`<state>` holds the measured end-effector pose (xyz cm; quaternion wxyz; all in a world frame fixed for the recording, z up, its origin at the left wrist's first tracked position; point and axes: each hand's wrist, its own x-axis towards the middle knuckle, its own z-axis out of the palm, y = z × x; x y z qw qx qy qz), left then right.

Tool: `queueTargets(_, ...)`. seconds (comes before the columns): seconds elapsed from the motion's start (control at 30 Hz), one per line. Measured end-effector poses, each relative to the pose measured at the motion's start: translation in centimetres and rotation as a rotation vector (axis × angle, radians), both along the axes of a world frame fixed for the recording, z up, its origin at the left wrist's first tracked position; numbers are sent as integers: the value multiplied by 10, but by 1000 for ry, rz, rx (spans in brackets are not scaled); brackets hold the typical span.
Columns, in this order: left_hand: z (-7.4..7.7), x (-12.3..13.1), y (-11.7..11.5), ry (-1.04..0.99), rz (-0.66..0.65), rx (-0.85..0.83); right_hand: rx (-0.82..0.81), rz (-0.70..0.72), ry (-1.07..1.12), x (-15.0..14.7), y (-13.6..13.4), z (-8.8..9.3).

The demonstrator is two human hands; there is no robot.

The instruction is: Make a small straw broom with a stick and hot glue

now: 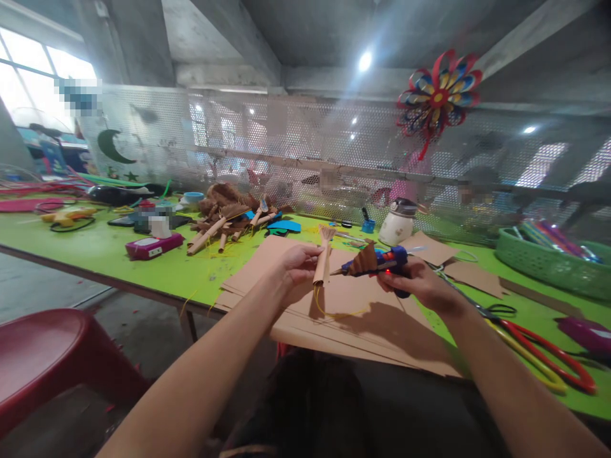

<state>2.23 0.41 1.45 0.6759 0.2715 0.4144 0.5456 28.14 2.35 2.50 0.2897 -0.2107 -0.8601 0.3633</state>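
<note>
1. At the near edge of a green worktop (107, 234), a person's left hand (300, 264) grasps a rolled brown paper tube (321, 267) between thumb and fingers; the tube stands nearly upright, its top fringed.
2. The right hand (405, 280) is wrapped around a blue glue gun (394, 259), its nozzle pointing at the tube, just beside it; whether they touch, I cannot tell.
3. Beneath both hands, brown paper sheets (258, 270) overlap along the near edge, with a yellow string (329, 314) curving below the tube.
4. Toward the far edge, left of the tube, brown rolls and scraps (222, 213) lie heaped.
5. A green basket (548, 270) sits toward the right end.
</note>
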Motion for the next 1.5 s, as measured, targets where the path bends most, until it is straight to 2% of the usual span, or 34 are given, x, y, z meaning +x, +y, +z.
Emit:
queueTargets(0.2, 3, 3, -4, 8, -2, 0, 50, -67, -65, -8, -3, 1)
queueTargets(0.47, 3, 2, -2, 3, -25, 8, -70, 88, -64, -1, -1, -2)
queueTargets(0.63, 0, 0, 0, 7, -42, 28, -24, 33, 11, -2, 3, -6)
queueTargets(0.77, 0, 0, 0, 15, -40, 32, 10, -12, -24, -5, 1, -5)
queueTargets(1.07, -2, -1, 2, -7, -58, 31, -71, 77, -49, -1, 0, -3)
queueTargets(1.33, -3, -2, 3, -2, -51, 40, -5, -47, -43, -8, -2, -2)
queueTargets(1.5, -4, -3, 3, 0, -65, 31, -64, 53, -68, -6, -3, -2)
